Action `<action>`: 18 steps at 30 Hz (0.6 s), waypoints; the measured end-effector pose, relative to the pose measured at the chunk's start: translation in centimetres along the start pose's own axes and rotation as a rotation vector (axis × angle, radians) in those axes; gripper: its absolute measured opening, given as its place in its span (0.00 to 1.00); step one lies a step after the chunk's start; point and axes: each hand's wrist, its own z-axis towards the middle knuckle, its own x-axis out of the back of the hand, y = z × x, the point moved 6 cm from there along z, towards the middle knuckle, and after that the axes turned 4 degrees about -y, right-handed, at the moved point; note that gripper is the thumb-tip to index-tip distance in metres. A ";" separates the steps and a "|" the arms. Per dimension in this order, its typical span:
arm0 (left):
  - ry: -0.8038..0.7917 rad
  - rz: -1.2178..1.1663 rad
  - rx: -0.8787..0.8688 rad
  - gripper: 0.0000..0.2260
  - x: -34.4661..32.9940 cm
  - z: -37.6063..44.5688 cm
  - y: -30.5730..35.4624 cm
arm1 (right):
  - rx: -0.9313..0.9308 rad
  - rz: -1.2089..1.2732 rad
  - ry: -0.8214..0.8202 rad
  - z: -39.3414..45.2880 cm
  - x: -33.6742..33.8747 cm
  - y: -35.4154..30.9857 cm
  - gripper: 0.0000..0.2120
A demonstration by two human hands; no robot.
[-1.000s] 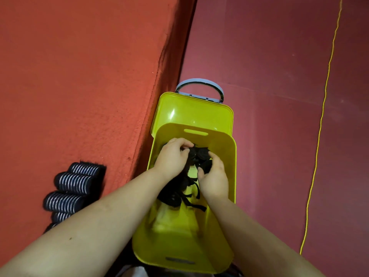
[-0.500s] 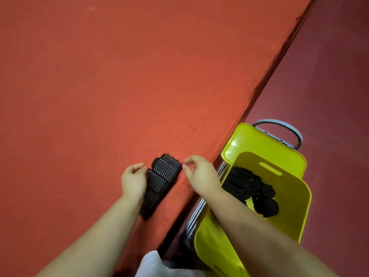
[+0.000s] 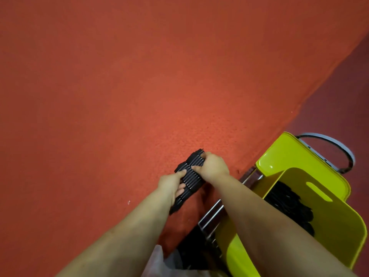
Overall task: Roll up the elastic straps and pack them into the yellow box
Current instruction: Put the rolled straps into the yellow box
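one red-orange mat (image 3: 139, 86) fills most of the view, with darker floor (image 3: 343, 86) at right. one yellow box (image 3: 329, 226) stands at lower right, open, beside one yellow lid (image 3: 289, 154) with a grey handle (image 3: 335, 144); a dark tangle of straps (image 3: 289, 200) lies inside, count unclear. one row of rolled straps (image 3: 189, 178) sits on the mat; at least four rolls, exact count unclear. left hand (image 3: 171, 185) grips the row's near side, right hand (image 3: 213, 166) clasps its far end.
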 end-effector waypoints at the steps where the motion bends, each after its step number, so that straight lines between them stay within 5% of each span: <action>1: -0.014 -0.006 0.007 0.18 -0.1 0.3 0.0 | -0.002 -0.002 -0.005 0.2 -0.1 -0.1 0.27; 4: -0.077 -0.004 0.018 0.17 -0.1 0.6 0.1 | -0.004 0.070 -0.017 0.2 -0.3 -0.4 0.23; 8: -0.241 -0.044 -0.032 0.10 0.3 0.2 0.5 | 0.054 0.386 -0.072 -1.3 -0.2 -0.5 0.05; 14: -0.409 0.210 -0.299 0.14 0.5 -2.4 2.9 | 0.187 0.465 -0.068 -4.0 1.8 -0.6 0.15; 18: -0.362 0.519 -0.513 0.16 -1.4 -4.9 5.6 | 0.216 0.349 0.150 -5.7 4.2 0.5 0.16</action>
